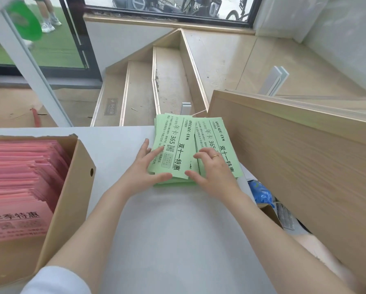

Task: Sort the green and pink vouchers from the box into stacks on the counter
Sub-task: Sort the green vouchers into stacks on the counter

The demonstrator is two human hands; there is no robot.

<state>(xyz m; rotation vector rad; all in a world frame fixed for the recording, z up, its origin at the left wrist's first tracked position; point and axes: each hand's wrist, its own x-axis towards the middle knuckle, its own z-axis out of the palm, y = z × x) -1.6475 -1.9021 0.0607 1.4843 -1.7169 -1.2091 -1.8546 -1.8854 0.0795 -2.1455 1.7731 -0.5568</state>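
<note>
- While my left hand and right hand rest spread on the green vouchers, I square their edges.
- I keep both piles apart on the desk.

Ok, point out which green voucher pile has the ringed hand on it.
The right-hand green pile, beside the wooden panel; the right hand, wearing the ring, rests on it, while the left hand touches the other pile.

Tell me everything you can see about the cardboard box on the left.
The cardboard box is plain brown corrugated card, open-topped, with a torn upper rim and a small round hole in its end wall. It sits on the pale counter at the left, filled with a fanned stack of pink vouchers printed in black. Neither hand touches it.
</note>
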